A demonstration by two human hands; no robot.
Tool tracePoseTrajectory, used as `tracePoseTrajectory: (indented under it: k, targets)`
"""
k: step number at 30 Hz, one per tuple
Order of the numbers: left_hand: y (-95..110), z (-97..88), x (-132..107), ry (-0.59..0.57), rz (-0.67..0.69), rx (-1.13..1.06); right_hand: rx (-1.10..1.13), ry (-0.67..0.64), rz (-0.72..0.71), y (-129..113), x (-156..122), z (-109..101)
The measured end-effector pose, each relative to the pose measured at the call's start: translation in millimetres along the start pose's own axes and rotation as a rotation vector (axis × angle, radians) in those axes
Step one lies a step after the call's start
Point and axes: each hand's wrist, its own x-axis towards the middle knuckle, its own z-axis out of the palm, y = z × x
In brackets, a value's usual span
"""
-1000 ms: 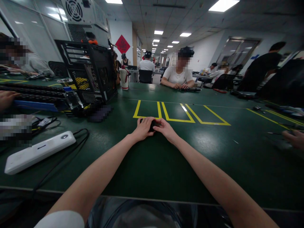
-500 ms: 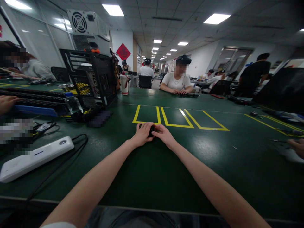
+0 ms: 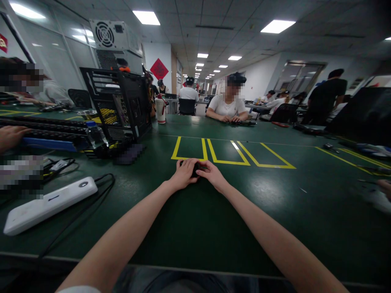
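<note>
Between my two hands, low over the green tabletop (image 3: 214, 228), is a small black object (image 3: 194, 170); my fingers cover most of it and its kind cannot be made out. My left hand (image 3: 184, 174) is curled over its left side. From the right, my right hand (image 3: 213, 174) pinches the object's edge with thumb and fingers. Both hands lie just in front of the yellow tape outlines (image 3: 210, 160).
At the left stand a black computer case (image 3: 122, 101), a clear bottle with a blue cap (image 3: 96, 134) and a white power strip (image 3: 50, 205) with its cable. A white cup (image 3: 160, 110) stands farther back. A person (image 3: 229, 103) sits opposite. Another person's hand (image 3: 385, 187) shows far right.
The view has shifted very slightly, so everything sits a little lower. Both hands stay on the black object in nearly the same pose.
</note>
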Motion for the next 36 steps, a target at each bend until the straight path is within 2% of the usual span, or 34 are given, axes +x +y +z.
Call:
tracePoseTrajectory:
  k: [3, 10, 17, 22, 25, 29, 32, 36]
  targets:
    - [-0.6, 2.0, 0.1, 0.001, -0.007, 0.003, 0.035, 0.000, -0.025, 1.4, -1.7, -0.9]
    - [0.0, 2.4, 0.7, 0.016, 0.002, -0.010, -0.014, 0.061, 0.013, -0.1, -0.6, 0.4]
    - [-0.3, 1.7, 0.3, 0.016, 0.029, -0.022, 0.075, -0.028, -0.012, -2.7, -4.5, 0.0]
    - [-0.3, 2.1, 1.6, 0.029, 0.019, -0.004, 0.039, 0.059, 0.045, -2.1, -4.2, 3.7]
    - [-0.9, 2.5, 2.0, 0.022, -0.006, 0.000, 0.007, 0.073, 0.032, 0.3, -1.7, 3.9]
    - [-1.4, 2.9, 1.8, 0.008, -0.025, 0.005, -0.051, 0.030, 0.009, 3.4, 1.1, 0.8]
    - [-0.4, 2.6, 1.1, 0.011, -0.032, 0.029, -0.015, -0.020, -0.033, 2.8, 0.9, -1.3]
    - [1.2, 1.8, 0.8, 0.011, -0.043, 0.042, 0.025, -0.012, -0.024, -0.6, -1.2, -0.5]
